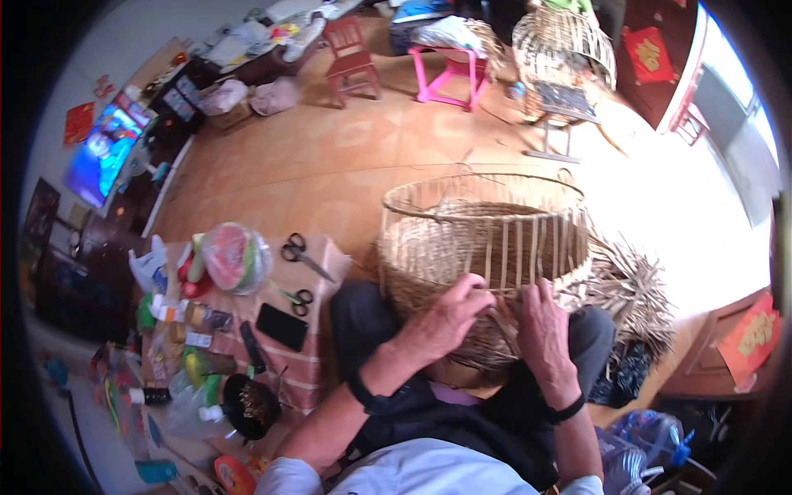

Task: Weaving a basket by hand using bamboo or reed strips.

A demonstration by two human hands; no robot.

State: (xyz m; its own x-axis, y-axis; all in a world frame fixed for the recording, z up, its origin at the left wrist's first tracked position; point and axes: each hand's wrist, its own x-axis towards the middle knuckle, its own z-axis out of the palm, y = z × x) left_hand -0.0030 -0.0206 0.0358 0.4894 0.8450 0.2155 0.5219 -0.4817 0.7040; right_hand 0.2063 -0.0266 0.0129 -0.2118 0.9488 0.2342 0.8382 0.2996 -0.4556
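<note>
Resting at my lap is a large round wicker basket (485,247), its lower wall densely woven and its upper part open, with upright stakes under a rim hoop. My left hand (445,320) is closed, fingers bent and pinching at the near side of the weave. Close beside it, my right hand (544,327) is closed too, fingertips at the base of the stakes. A brown dry plant strand (505,323) runs down between the two hands. The fingertips partly hide where it meets the weave. Both forearms wear dark wristbands.
Dry plant strips (631,285) are piled right of the basket. On my left, a covered table (318,351) holds scissors (304,256), a black phone (282,327), wrapped watermelon (234,257) and bottles. A pink stool (450,73), a red chair (350,58) and another wicker frame (561,41) stand farther off.
</note>
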